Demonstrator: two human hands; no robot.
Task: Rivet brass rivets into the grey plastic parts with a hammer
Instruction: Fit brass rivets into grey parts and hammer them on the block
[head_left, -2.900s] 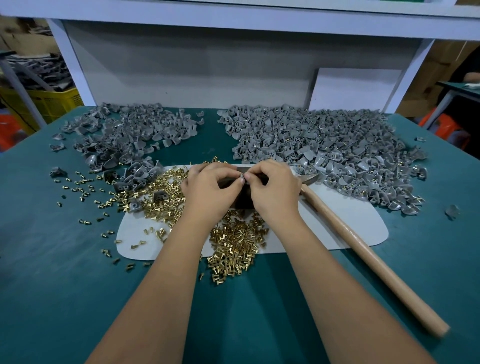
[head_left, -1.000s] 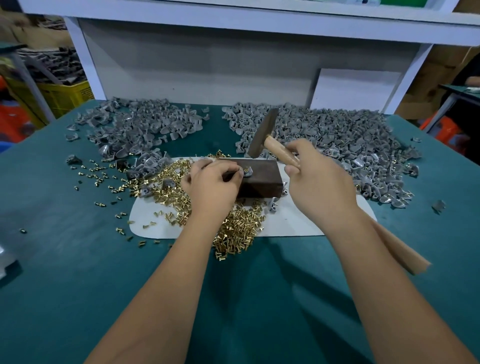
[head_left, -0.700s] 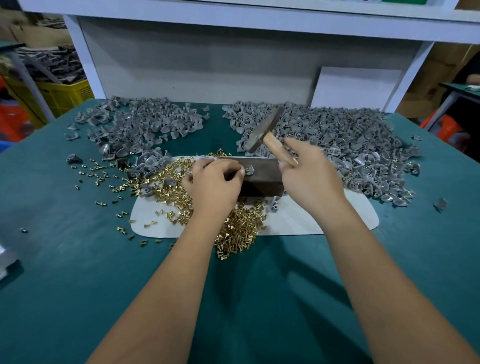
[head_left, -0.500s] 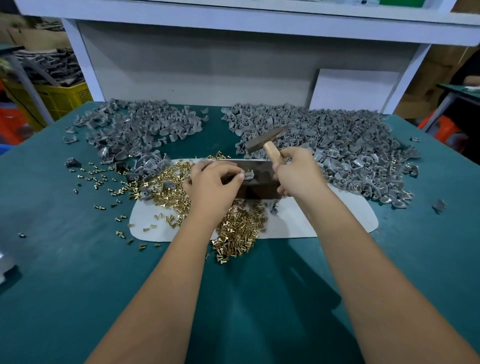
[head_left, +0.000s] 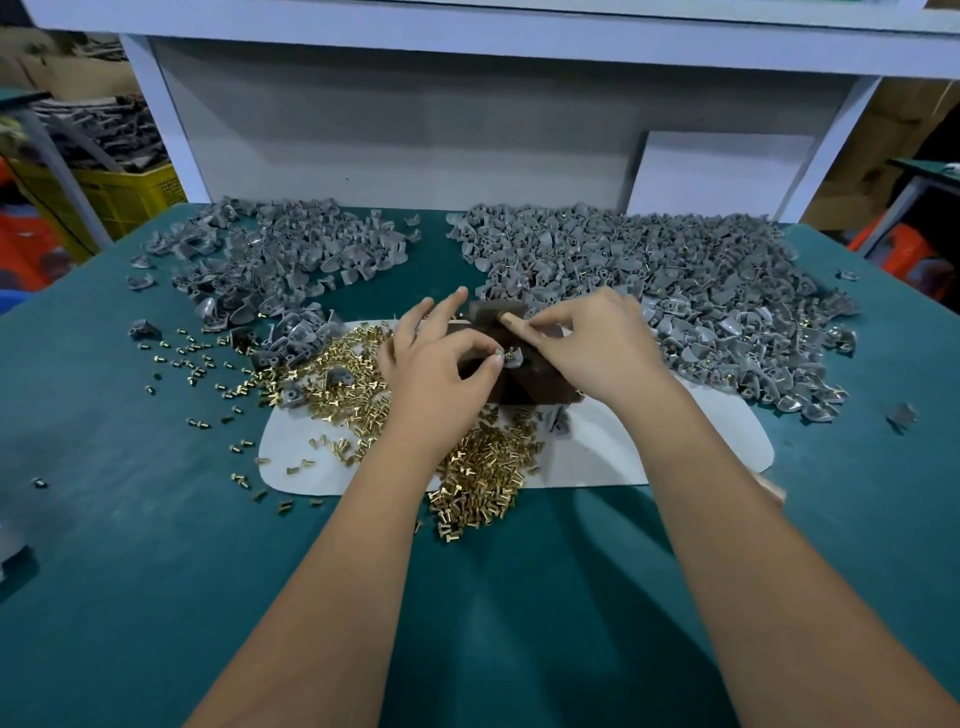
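A small grey plastic part (head_left: 497, 357) with a brass rivet (head_left: 509, 354) sits on the dark block (head_left: 540, 387); hammer (head_left: 493, 315) head just behind it.

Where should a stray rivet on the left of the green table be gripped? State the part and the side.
Pinch the stray rivet across its thin shank, just behind the wider head, coming straight down from above. It lies flat on the table, apart from its neighbours, so fingertips should fit on either side.
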